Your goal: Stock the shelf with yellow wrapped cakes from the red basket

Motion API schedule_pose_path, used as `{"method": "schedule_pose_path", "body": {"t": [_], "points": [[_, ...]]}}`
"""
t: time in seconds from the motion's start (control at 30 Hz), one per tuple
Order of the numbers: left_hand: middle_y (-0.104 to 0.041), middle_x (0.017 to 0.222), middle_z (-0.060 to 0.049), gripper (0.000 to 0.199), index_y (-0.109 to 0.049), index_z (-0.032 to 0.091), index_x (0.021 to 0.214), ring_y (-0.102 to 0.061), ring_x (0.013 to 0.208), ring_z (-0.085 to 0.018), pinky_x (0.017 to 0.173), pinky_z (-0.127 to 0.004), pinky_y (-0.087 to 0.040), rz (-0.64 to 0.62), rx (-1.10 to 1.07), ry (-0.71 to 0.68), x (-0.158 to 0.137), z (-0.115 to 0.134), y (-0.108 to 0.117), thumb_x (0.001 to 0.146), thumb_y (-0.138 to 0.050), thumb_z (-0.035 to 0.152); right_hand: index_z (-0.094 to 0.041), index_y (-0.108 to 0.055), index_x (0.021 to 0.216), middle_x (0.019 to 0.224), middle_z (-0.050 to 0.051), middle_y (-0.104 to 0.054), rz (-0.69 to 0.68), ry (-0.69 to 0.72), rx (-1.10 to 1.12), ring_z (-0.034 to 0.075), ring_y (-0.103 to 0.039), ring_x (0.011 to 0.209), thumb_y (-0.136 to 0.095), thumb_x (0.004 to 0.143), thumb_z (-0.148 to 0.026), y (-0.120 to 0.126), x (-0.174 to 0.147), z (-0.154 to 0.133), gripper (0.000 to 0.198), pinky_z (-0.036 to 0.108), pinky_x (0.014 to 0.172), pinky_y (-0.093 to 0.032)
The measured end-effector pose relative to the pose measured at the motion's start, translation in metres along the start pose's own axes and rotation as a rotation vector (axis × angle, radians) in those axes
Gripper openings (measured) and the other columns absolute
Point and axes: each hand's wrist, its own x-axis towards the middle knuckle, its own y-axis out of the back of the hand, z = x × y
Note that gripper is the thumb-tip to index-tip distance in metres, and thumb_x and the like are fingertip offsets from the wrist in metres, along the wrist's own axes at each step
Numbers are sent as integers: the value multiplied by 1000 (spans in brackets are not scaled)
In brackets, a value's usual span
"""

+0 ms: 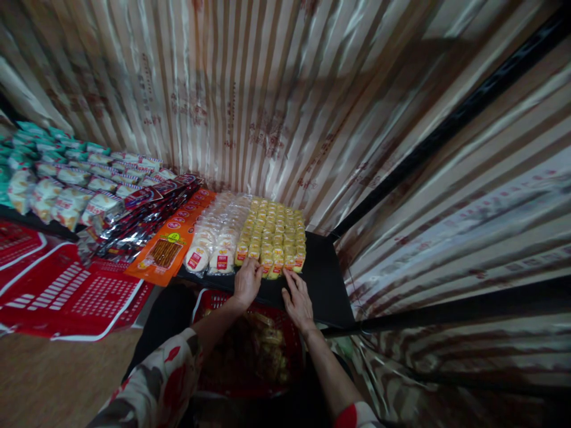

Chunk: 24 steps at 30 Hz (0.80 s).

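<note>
From where I stand, the work sits right at the front edge of a block of yellow-wrapped snack packets [276,229], ranked in close rows on a black shelf [328,276]. To handle them well, I'd say, use light fingertips: push low on the front faces, evenly from both sides, so the soft wrappers don't crumple and no column rides up on its neighbour. Best to square one column at a time, and to have the red-and-orange front labels facing outward and level. A hard shove at one corner could well skew the whole block.

The left hand [248,282] has its fingers curled in at the front row, left of centre; whether its grip is pinching a packet I can't tell from here. The right hand [298,299] is loosely open, closed on nothing, its fingertips at the front faces near the right corner. So the packets lie just beyond both grips, with the front middle between them.

Clear-wrapped round white snacks [223,241] stand just beside the block on its left. Below the shelf edge, under the forearms, is a red basket [218,301] with more yellowish packets [267,339] inside.
</note>
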Motion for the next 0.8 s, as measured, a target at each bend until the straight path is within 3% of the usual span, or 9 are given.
{"method": "schedule_pose_path", "body": {"t": [0.3, 0.5, 0.67, 0.8], "points": [[-56, 89, -4, 9, -54, 18, 88, -57, 81, -14, 74, -26, -47, 51, -36, -37, -10, -4, 6, 86, -46, 16, -34, -37, 136, 127, 3, -43, -1, 31, 30, 19, -43, 116, -39, 85, -21, 0, -1, 0, 52, 37, 100, -40], [-53, 110, -11, 26, -52, 15, 111, -51, 108, -21, 92, -36, -46, 218, 46, -61, -23, -15, 12, 85, -45, 15, -34, -35, 137, 128, 4, -41, -4, 43, 21, 21, -41, 117, -40, 85, -20, -2, 0, 1, 54, 39, 101, -39], [-51, 120, -8, 38, -48, 18, 122, -47, 114, -20, 99, -35, -43, 152, 91, -220, -27, -20, 5, 86, -39, 10, -34, -34, 137, 128, 4, -40, -2, 42, 6, 20, -42, 116, -40, 85, -20, -2, 0, 0, 55, 40, 101, -39], [-51, 122, -10, 39, -47, 15, 124, -46, 116, -21, 99, -35, -43, 132, 137, -254, -24, -22, -2, 86, -38, 10, -33, -31, 139, 128, 4, -41, -1, 34, 0, 21, -41, 118, -39, 84, -21, -2, -1, 0, 56, 39, 101, -39]]}}
